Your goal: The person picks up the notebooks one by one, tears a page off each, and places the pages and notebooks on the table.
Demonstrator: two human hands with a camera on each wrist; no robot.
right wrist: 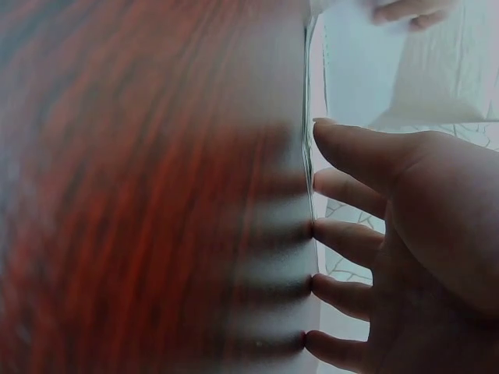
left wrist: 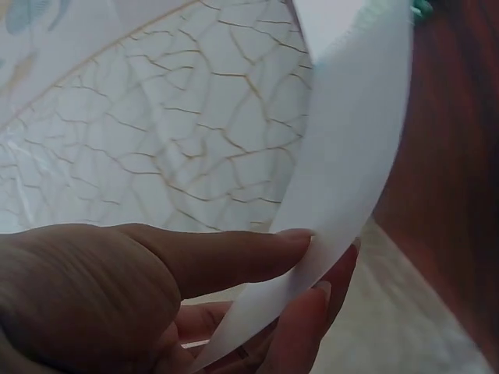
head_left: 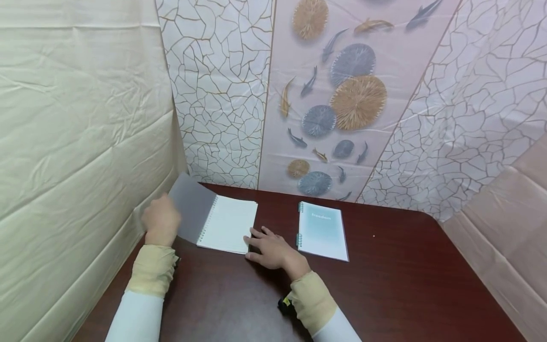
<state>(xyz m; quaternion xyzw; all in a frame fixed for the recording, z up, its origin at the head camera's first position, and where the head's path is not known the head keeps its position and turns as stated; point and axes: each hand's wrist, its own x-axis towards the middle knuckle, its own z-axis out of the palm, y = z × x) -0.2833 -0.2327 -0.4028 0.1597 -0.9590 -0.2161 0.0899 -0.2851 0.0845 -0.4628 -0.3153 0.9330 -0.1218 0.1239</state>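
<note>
A spiral-bound notebook (head_left: 231, 224) lies open on the table, its blank white pages facing up. Its translucent grey cover (head_left: 191, 204) is folded out to the left and lifted, bending in the left wrist view. My left hand (head_left: 161, 219) pinches that cover by its outer edge, thumb on one face and fingers behind. Across the notebook, my right hand (head_left: 271, 249) rests beside its lower right corner with fingers spread. In the right wrist view, the fingertips (right wrist: 323, 227) stand along the notebook's edge; whether they press on it is hard to tell.
A second spiral notebook (head_left: 323, 231), closed, with a pale blue-green cover reading "freedom", lies right of my right hand. The dark red-brown table (head_left: 406, 275) meets a patterned curtain (head_left: 218, 95) at the back and a cream cloth wall (head_left: 85, 142) at the left.
</note>
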